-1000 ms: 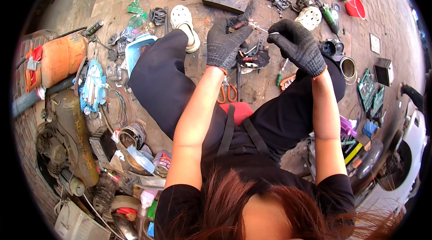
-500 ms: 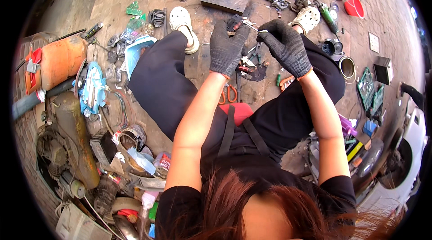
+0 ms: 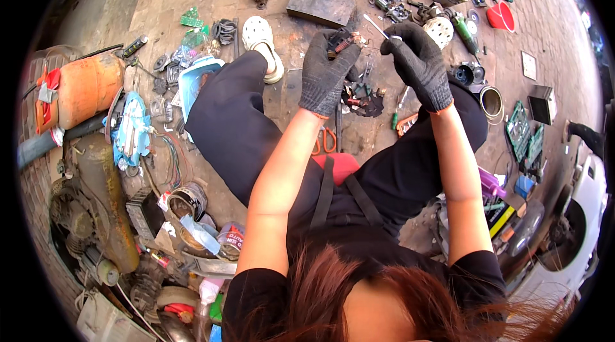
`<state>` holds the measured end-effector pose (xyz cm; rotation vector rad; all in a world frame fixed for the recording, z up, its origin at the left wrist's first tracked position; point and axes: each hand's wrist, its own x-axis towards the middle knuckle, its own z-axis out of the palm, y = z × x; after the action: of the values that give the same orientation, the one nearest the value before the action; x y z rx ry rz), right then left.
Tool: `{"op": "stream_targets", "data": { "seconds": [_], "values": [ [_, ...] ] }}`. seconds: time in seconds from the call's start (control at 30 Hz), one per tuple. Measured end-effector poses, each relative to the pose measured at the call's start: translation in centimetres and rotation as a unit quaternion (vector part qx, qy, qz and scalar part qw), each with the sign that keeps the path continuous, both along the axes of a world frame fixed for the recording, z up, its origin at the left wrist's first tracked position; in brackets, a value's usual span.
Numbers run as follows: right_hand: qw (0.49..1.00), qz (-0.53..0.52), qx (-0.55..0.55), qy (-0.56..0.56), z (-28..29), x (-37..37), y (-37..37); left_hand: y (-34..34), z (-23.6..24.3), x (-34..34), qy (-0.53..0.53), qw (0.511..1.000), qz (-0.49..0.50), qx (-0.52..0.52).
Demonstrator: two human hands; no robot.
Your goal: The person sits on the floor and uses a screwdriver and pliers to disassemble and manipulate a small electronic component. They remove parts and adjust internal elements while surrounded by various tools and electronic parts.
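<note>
My left hand [image 3: 322,78], in a dark grey knit glove, is closed around a small dark motor part with a copper coil [image 3: 346,42] that shows between thumb and fingers. A hand's width to the right, my gloved right hand [image 3: 418,67] pinches a thin silvery metal rod [image 3: 375,26]. The rod's free end points up and left, apart from the coil part. Its other end is hidden in the fingers, so I cannot tell whether it has a handle. Below the hands, a dark scrap with small parts [image 3: 365,101] lies on the brick floor.
Ahead stands a dark metal block [image 3: 320,5]. Orange-handled scissors [image 3: 328,139] lie between my legs. A blue basin [image 3: 190,85] is by my left knee; a green angle grinder [image 3: 466,32], a red bucket [image 3: 501,16] and a green tool case [image 3: 520,129] are at right.
The rod has come away from the coil part and now points up and left. My right hand has moved slightly right, and the left hand has tilted the part.
</note>
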<state>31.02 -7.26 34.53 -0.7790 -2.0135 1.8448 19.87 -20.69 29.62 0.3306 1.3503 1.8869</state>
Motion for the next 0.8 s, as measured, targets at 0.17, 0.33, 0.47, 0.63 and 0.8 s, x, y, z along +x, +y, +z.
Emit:
{"op": "stream_targets", "data": {
  "seconds": [0.17, 0.33, 0.47, 0.63, 0.8],
  "values": [
    [0.973, 0.084, 0.212, -0.036, -0.2, 0.7, -0.3, 0.1, 0.0, -0.2, 0.040, 0.999, 0.027, -0.006],
    [0.974, 0.074, 0.210, -0.044, -0.6, 0.7, -0.6, 0.2, -0.3, -0.1, 0.063, 0.997, 0.023, -0.034],
    [0.968, 0.052, 0.238, -0.062, -0.6, 0.8, -1.2, 0.2, -2.1, -0.4, 0.208, 0.977, 0.034, -0.035],
    [0.984, -0.095, 0.134, 0.065, -0.8, 0.0, -1.1, 0.4, -0.9, 1.4, 0.147, 0.985, -0.057, -0.069],
    [0.995, 0.028, 0.084, -0.046, 0.0, 0.2, 0.0, 0.0, 0.8, 0.2, 0.118, 0.989, -0.071, -0.046]
  ]
}}
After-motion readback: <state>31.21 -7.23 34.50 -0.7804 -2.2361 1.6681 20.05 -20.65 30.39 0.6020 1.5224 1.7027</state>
